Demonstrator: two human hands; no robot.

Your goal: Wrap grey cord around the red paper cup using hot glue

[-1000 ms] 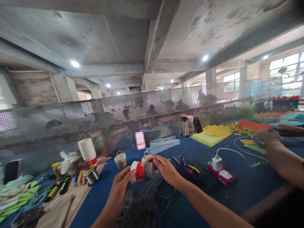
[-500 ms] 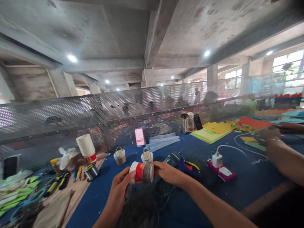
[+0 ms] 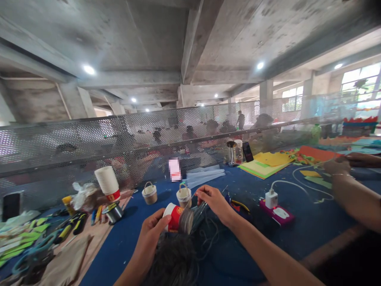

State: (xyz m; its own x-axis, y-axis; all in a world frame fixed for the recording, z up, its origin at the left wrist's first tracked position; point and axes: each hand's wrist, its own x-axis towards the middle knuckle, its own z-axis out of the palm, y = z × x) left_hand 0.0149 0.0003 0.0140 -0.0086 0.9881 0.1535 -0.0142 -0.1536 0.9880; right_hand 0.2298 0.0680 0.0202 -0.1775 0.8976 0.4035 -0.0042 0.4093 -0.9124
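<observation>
My left hand (image 3: pixel 153 227) is closed around a red and white paper cup (image 3: pixel 174 217), tipped on its side with its base toward the right. Grey cord (image 3: pixel 186 221) is wound about the base end of the cup. Up and to the right, my right hand (image 3: pixel 212 201) pinches a strand of this cord, which runs from its fingertips to the cup. Loose cord (image 3: pixel 208 234) trails on the blue table below. Just behind the cup stand two small handled baskets, a nearer one (image 3: pixel 183 195) and one at the left (image 3: pixel 149 194).
At left are stacked paper cups (image 3: pixel 106 180), a wire spool (image 3: pixel 113 213) and scissors (image 3: pixel 26 254). Pliers (image 3: pixel 240 206) and a purple power strip (image 3: pixel 276 212) lie right. Another person's hands (image 3: pixel 339 169) work at far right. A perforated metal screen (image 3: pixel 143 139) spans the back.
My right hand has moved up and away from the cup's base, drawing the strand out. The cup has turned slightly in my left hand, base end lower.
</observation>
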